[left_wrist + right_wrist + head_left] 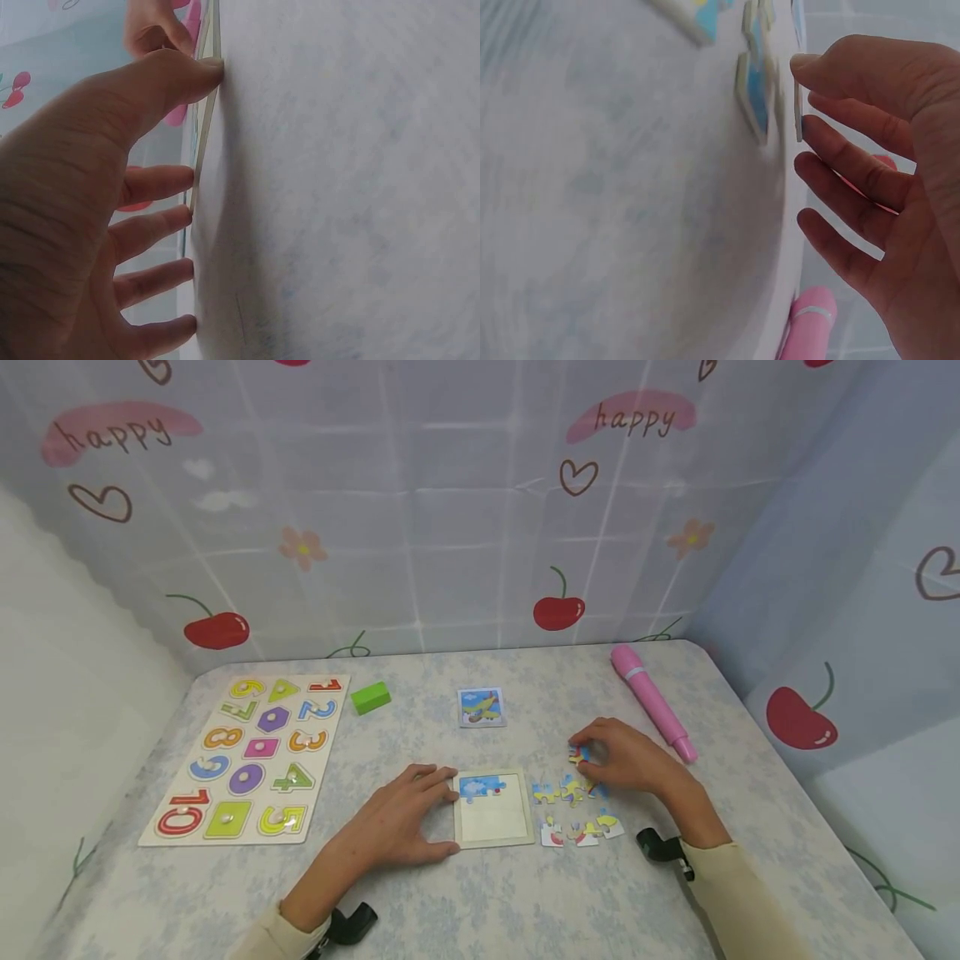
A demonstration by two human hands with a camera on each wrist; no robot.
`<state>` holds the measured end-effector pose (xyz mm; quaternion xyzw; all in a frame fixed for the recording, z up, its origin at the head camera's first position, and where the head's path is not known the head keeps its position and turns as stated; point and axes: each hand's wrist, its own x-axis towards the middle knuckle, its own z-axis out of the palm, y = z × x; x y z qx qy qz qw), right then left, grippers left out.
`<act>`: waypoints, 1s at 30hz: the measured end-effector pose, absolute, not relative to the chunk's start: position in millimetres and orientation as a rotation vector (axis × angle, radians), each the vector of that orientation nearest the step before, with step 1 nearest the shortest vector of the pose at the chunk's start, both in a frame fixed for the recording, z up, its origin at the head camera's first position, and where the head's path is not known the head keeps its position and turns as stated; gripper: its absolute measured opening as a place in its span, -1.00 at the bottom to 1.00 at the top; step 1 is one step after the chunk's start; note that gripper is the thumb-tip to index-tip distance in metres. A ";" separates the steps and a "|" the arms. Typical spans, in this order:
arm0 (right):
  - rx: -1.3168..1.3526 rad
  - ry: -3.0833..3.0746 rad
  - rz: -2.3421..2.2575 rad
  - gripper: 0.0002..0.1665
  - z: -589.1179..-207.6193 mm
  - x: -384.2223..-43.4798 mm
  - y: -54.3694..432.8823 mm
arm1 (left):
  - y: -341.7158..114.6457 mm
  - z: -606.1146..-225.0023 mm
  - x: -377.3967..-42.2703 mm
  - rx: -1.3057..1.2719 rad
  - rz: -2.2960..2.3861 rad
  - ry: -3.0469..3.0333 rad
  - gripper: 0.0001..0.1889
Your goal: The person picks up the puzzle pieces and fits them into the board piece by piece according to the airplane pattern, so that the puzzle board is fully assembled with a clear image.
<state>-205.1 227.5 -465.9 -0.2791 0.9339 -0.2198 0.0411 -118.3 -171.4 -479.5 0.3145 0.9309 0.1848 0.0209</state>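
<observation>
A small square puzzle tray (491, 821) lies in front of me, with joined sky-blue pieces (476, 787) along its top left. My left hand (390, 822) is spread at the tray's left side, thumb near the lower corner and fingertips by the upper one; in the left wrist view the thumb (180, 75) touches the tray's edge. To the tray's right, my right hand (637, 760) pinches a puzzle piece (577, 755) between thumb and fingers. Seen edge-on in the right wrist view, this piece (799, 112) is above the table. Several loose pieces (572, 789) lie just below that hand.
Behind the tray lies a square airplane picture card (482, 707). A green block (371, 697) and a number-and-shape board (251, 814) are on the left. A pink marker-shaped stick (654, 702) lies at the back right. Printed curtains hang behind and beside the table.
</observation>
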 end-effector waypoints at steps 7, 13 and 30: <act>-0.883 2.830 -0.697 -0.59 -455.1 -201.1 210.9 | -171.5 -479.6 -118.3 0.980 0.573 2.889 -0.35; -0.911 2.792 -0.721 -0.59 -447.7 -198.3 195.8 | -171.6 -480.2 -118.7 0.967 0.571 2.877 -0.34; -0.988 2.723 -0.637 -0.63 -449.8 -191.1 158.5 | -171.4 -479.9 -118.7 0.951 0.558 2.879 -0.34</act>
